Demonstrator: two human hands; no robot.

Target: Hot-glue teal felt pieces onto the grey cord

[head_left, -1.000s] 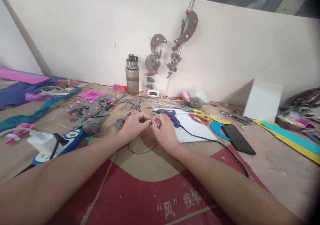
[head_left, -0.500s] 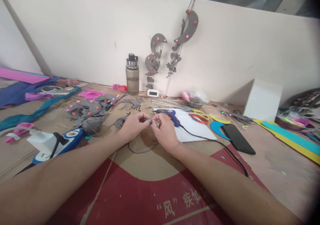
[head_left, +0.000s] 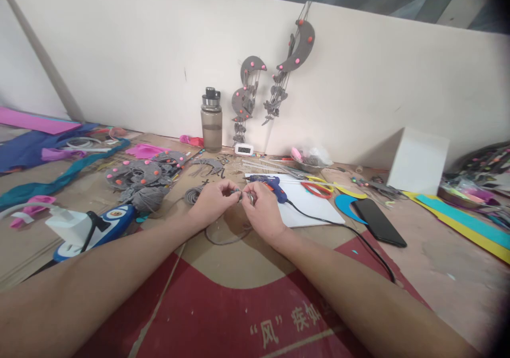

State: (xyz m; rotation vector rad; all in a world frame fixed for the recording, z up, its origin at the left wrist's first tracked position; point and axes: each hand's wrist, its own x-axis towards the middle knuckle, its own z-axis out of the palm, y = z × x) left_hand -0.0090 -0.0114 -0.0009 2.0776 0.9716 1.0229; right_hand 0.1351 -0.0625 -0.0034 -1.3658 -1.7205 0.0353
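Note:
My left hand (head_left: 213, 201) and my right hand (head_left: 263, 209) meet over the cardboard, fingertips pinched close together. Between them is a small grey piece with grey yarn; the fingers hide most of its shape. A loop of grey yarn (head_left: 223, 243) hangs below onto the cardboard. Just left of my left hand lies a small coil of grey yarn (head_left: 193, 194). Behind my right hand, a blue glue gun (head_left: 274, 185) rests on a white sheet (head_left: 314, 209), with red-handled scissors (head_left: 319, 189) beside it.
Grey felt crescents with pink dots (head_left: 137, 173) and a yarn ball (head_left: 147, 197) lie at left, near a blue power strip (head_left: 115, 220). A bottle (head_left: 211, 127) stands by the wall. At right lie a black phone (head_left: 378, 222) and a blue crescent (head_left: 348, 207).
The view has tipped up very slightly. Both hands keep the same pinch on the grey yarn piece, with hardly any movement.

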